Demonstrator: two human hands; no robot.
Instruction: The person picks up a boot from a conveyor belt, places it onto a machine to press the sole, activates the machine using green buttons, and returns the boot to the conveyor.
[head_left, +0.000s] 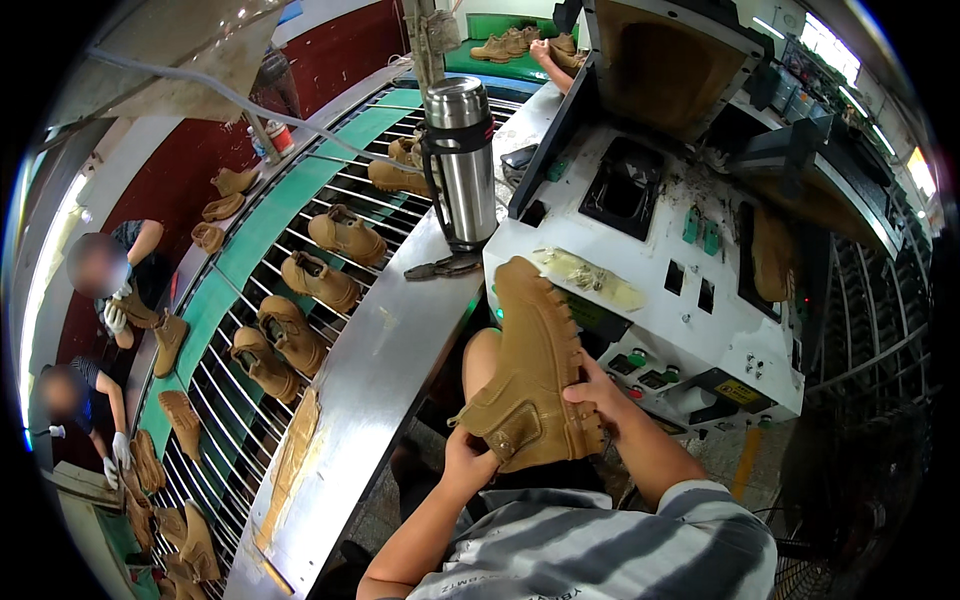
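Observation:
A tan boot [532, 375] with a lugged sole lies across my lap, its toe pointing away from me and its sole turned to the right. My left hand [468, 462] is closed on the boot's upper near the opening and pull tab. On the other side, my right hand [597, 396] grips the sole edge near the heel, thumb on the side. The boot's toe reaches up beside the white machine [640, 262], in front of its panel of buttons.
A steel thermos [462, 165] and a dark clamp-like tool [443, 268] stand on the metal ledge [375, 375]. Left of it, a wire-rod conveyor [345, 185] carries several tan boots [318, 280]. Two co-workers [125, 300] handle boots beyond. The machine's lid [672, 60] is raised.

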